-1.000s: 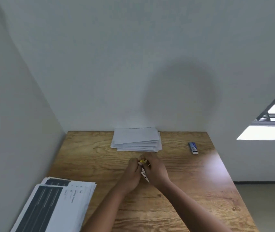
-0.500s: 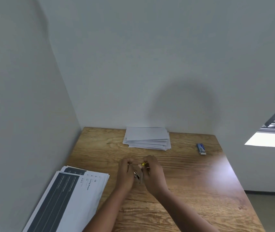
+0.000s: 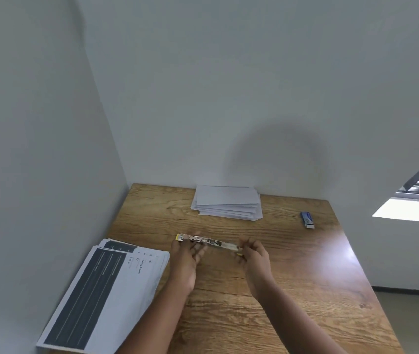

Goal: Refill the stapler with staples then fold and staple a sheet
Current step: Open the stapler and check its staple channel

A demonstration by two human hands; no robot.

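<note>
Stapler (image 3: 207, 241) — swung open flat, metal channel exposed, yellow ends; held above wooden table (image 3: 305, 277) in white-walled corner. Pinched by left hand (image 3: 186, 254) and right hand (image 3: 253, 254) at opposite ends. Folded white sheets (image 3: 227, 201) stacked rearward.

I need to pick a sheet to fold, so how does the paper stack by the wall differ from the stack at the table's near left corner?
The stack by the wall looks plain white; the near-left stack is printed, with a dark panel and text on top. The stack by the wall looks smaller and lies roughly square to the table's far edge; the near-left stack looks larger and lies askew. Both are loosely fanned piles on the wooden table, and neither hand touches them.
</note>
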